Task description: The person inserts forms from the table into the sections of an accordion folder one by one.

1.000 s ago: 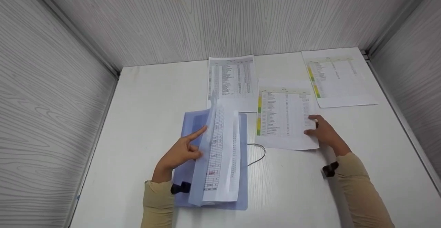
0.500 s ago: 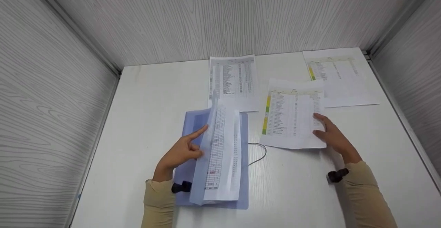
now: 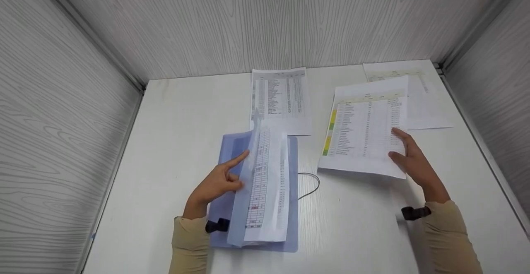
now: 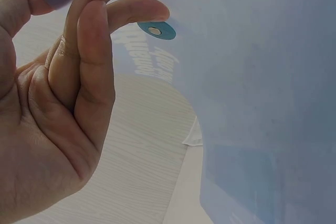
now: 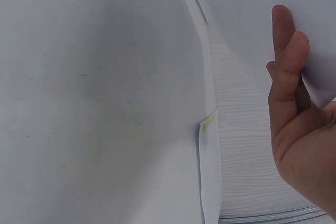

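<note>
In the head view a translucent blue document folder (image 3: 293, 228) lies with its raised cover flap (image 3: 239, 207) standing over printed sheets (image 3: 275, 207). My left hand (image 3: 215, 183) touches the flap's outer side with its index finger extended. In the left wrist view the fingers (image 4: 94, 72) are partly bent, one fingertip beside a teal snap button (image 4: 167, 31). My right hand (image 3: 416, 162) grips the right edge of a printed sheet of paper (image 3: 364, 129), thumb and index finger on top. Its lower edge looks lifted from the table. In the right wrist view the right hand (image 5: 302, 114) is partly seen.
Another printed sheet (image 3: 281, 96) lies behind the folder. At the back right a further sheet (image 3: 430, 100) is partly covered by the held one. A thin dark cord loop (image 3: 318, 182) sticks out right of the folder. Wood-grain panels (image 3: 265, 21) enclose the table.
My right hand has moved right with the printed sheet, which has tilted and now overlaps the back-right sheet. The left hand and the raised flap have stayed in place.
</note>
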A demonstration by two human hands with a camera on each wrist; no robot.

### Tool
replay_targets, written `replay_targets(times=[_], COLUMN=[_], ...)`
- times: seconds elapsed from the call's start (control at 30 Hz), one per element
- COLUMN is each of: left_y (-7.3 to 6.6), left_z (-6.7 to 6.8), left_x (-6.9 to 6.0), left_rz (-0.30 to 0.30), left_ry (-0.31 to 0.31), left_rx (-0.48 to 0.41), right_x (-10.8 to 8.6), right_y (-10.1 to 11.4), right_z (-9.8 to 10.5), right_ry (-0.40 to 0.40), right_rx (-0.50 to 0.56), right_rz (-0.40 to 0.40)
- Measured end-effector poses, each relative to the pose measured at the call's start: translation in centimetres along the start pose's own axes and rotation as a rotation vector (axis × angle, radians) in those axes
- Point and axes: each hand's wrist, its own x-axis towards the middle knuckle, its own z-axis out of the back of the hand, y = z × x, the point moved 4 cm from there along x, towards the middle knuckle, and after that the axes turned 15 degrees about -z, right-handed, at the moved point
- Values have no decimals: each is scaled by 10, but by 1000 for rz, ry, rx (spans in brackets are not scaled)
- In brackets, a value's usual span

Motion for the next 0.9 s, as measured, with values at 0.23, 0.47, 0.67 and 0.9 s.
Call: replay_targets(times=[0.23,0.47,0.67,0.9], left_y=[0,-1,0,-2], left_z=[1,1,1,3], left_x=[-4,-4,-2,-2], left_rz=[-14,-19,-22,-18], left_ry=[-2,-5,-4,-2], left_rx=[-7,-13,-4,10], right_x=[-3,-2,3,13], right_y=[8,15,20,28], right_z=[-10,-21,-28,-39], right_ry=[22,58,48,36], right_rx=[55,95,96,129], right_rz=[53,77,92,85])
